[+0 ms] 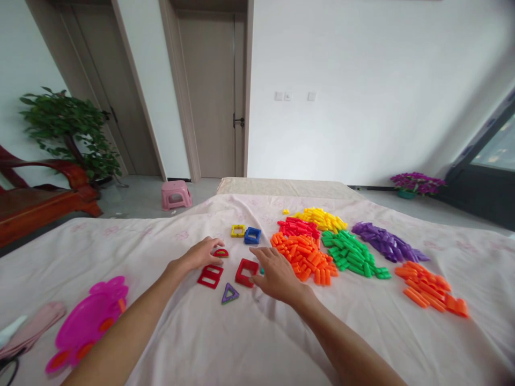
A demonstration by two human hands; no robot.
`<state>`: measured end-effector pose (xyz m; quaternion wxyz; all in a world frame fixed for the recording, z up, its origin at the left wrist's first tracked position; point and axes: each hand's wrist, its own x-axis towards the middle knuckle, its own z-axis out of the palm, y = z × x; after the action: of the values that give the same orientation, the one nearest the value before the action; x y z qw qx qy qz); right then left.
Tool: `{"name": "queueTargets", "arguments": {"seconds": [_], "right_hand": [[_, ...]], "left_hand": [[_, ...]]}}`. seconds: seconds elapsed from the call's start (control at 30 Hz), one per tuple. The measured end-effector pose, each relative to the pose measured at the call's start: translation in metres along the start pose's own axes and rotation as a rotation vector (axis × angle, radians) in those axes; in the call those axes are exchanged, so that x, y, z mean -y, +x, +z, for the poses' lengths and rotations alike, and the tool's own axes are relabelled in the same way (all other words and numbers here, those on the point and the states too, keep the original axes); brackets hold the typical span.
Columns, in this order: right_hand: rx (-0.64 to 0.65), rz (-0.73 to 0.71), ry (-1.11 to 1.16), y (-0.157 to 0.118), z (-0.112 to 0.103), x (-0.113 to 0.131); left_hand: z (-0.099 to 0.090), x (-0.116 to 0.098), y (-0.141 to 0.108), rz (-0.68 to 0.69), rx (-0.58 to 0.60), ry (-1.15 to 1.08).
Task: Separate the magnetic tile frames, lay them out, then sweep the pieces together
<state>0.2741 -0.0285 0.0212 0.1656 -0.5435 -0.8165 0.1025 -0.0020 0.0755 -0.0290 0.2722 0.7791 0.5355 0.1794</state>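
Loosely open, the left hand curves beside a red semicircle, the open right hand beside a square frame on creased cloth.

Frames lie on cloth between tray and piled pieces.
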Motion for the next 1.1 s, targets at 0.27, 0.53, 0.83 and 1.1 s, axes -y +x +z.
{"name": "queueTargets", "arguments": {"seconds": [0.27,0.53,0.83,1.1], "right_hand": [[0.097,-0.003,-0.062,0.007,0.012,0.011],[0.119,-0.002,-0.139,0.028,0.024,-0.008],[-0.042,-0.186,-0.013,0.006,0.005,0.008],[0.118,-0.353,0.019,-0.012,0.044,0.043]], "left_hand": [[0.021,-0.022,0.011,0.076,-0.084,0.125],[0.038,-0.029,0.030,0.056,-0.153,0.069],[-0.009,-0.001,-0.040,0.014,0.004,-0.077],[0.001,-0.012,-0.067,0.091,0.056,0.038]]}}
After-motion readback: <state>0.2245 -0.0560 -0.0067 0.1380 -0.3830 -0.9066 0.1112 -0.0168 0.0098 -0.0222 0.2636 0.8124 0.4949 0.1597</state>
